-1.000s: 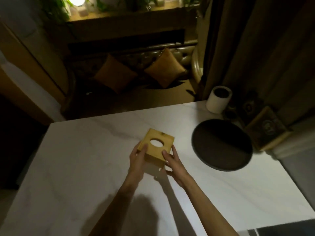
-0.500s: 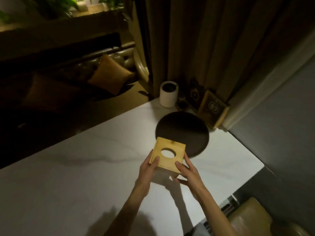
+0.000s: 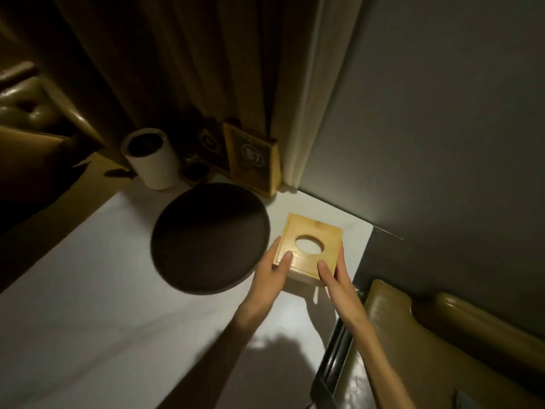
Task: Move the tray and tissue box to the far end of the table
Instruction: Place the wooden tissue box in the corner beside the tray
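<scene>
While the wooden tissue box (image 3: 309, 247) is gripped on both sides, it is being brought in at the far right corner of the white table (image 3: 88, 305), just beside the round dark tray (image 3: 211, 237). The left hand (image 3: 272, 276) is closed on the box's left edge with a thumb laid on the lid, and the right hand (image 3: 334, 276) is closed on its right edge. Whether the base is already touching the tabletop cannot be told; a shadow is seen under its near edge. The tray is seen flat on the table near the far end, so its part of the task is judged done, and the box's placement is judged the step in hand.

For the next move, the box would need to be settled flat and both hands opened, with care that the tray is not nudged and the table's right edge is not overrun.

The count: one tray, one tissue box with one round opening, two hands. Against the curtain (image 3: 206, 69) one white cylinder (image 3: 153, 160) and one boxy wooden item (image 3: 253, 160) are seen; smaller dark items between them cannot be counted.
</scene>
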